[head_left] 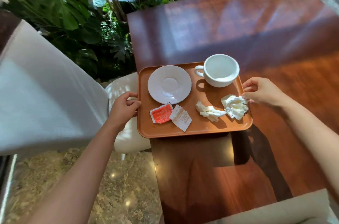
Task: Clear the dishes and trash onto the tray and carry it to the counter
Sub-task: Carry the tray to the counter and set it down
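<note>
An orange-brown tray (198, 128) sits over the left edge of a wooden table (238, 27). On it stand a white saucer (169, 84) at the back left and an empty white cup (220, 70) at the back right. In front lie a red sachet (161, 113), a white torn packet (180, 120) and two crumpled napkins (209, 111) (234, 107). My left hand (124, 106) grips the tray's left rim. My right hand (262, 92) is at the right rim, fingers curled around the edge beside one napkin.
A white upholstered chair (45, 95) stands to the left, with a cream seat (126, 139) under the tray's left side. Green plants (77, 22) fill the back left. Marble floor (110, 187) lies below. A pale cushion edge (284, 211) shows at the bottom right.
</note>
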Demonstrator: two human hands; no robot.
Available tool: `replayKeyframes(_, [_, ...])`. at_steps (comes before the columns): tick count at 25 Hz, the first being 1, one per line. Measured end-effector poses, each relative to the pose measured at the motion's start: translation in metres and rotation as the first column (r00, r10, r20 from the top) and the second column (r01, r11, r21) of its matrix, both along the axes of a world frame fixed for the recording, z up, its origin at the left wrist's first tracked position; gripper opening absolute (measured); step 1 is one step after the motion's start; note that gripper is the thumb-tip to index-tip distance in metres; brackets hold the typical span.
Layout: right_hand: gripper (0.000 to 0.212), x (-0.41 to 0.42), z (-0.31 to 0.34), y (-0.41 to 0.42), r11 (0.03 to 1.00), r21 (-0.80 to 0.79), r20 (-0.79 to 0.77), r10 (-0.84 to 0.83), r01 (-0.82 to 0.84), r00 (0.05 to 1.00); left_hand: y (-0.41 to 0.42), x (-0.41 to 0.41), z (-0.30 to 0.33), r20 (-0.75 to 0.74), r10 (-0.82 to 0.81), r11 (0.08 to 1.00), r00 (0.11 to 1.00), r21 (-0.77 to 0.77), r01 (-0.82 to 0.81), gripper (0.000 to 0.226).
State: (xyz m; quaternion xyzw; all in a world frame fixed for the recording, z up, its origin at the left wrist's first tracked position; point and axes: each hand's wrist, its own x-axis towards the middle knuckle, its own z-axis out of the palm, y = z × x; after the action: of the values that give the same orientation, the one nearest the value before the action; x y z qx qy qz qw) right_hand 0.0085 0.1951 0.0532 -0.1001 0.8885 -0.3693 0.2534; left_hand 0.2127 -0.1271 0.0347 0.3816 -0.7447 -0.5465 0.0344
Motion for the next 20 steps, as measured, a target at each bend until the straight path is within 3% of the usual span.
replayKeyframes(11, [0.021,0.057,0.115,-0.080,0.938,-0.176,-0.061,0.293,-0.300,0.954,-0.004,0.159,0.099,-0.138,0.297,0.955,0.945,0.038,-0.295,0.013])
replayKeyframes(20, [0.018,0.207,0.158,-0.156,0.837,-0.243,0.022,0.510,-0.491,0.860,-0.003,0.355,0.131,-0.163,0.478,0.877,0.863,0.041,-0.478,0.016])
